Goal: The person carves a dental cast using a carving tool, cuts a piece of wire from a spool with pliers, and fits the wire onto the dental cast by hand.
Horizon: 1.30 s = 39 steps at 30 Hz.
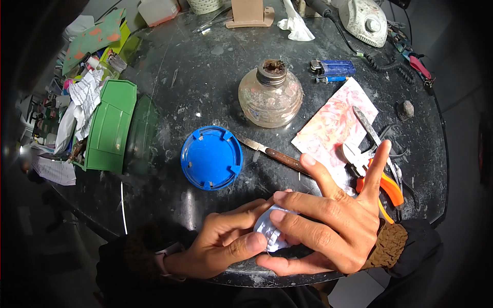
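Near the table's front edge, my left hand (218, 246) grips a small pale bluish-white dental cast (263, 224), its thumb lying across the near side. Over the cast from the right comes my right hand (336, 228), two fingertips pressing on it and the thumb below. Its other two fingers stick up, spread apart. A thin wire seems to run along the cast, but the fingers hide much of it. Just beyond the hands lie a wax knife (282, 158) with a wooden handle and a round blue plastic lid (211, 159).
A glass spirit lamp (269, 100) stands mid-table. To its right are a blue lighter (336, 67) and a red-smeared white sheet (326, 123). Orange-handled pliers (393, 192) lie beside my right hand. A green bin (110, 126) stands left; a white control unit (362, 23) sits back right.
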Available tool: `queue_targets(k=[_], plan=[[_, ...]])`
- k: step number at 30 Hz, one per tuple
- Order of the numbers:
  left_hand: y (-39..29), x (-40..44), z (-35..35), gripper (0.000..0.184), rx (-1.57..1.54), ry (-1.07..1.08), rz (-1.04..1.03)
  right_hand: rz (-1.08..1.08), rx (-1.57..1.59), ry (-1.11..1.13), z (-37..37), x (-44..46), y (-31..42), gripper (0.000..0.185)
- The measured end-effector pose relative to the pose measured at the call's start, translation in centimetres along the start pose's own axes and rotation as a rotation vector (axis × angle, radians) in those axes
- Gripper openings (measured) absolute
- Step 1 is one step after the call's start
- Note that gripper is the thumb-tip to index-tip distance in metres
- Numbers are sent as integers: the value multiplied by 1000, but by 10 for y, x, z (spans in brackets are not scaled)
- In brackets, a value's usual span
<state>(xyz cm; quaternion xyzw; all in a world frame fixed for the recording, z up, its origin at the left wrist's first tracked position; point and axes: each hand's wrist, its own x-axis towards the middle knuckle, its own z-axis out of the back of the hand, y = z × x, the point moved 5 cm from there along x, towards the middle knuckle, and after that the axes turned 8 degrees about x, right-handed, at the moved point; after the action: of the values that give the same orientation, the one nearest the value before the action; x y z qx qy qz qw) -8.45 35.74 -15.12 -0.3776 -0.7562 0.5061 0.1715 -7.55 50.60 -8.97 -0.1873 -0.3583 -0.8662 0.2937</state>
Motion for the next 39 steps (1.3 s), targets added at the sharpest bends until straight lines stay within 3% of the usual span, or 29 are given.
queue_targets(k=[11, 20, 26, 36, 39], plan=[[1, 0, -1, 43, 4, -11, 43, -17, 5, 25, 0, 1, -1, 47], [-3, 2, -1, 43, 179, 7, 32, -37, -17, 20, 1, 2, 1, 42], [2, 2, -1, 41, 75, -7, 55, -79, -102, 51, 2, 8, 8, 41], [3, 1, 0, 43, 117, 27, 43, -69, -91, -126, -4, 5, 6, 39], [-3, 1, -2, 44, 162, 34, 88, -49, -58, -33, 0, 0, 2, 38]])
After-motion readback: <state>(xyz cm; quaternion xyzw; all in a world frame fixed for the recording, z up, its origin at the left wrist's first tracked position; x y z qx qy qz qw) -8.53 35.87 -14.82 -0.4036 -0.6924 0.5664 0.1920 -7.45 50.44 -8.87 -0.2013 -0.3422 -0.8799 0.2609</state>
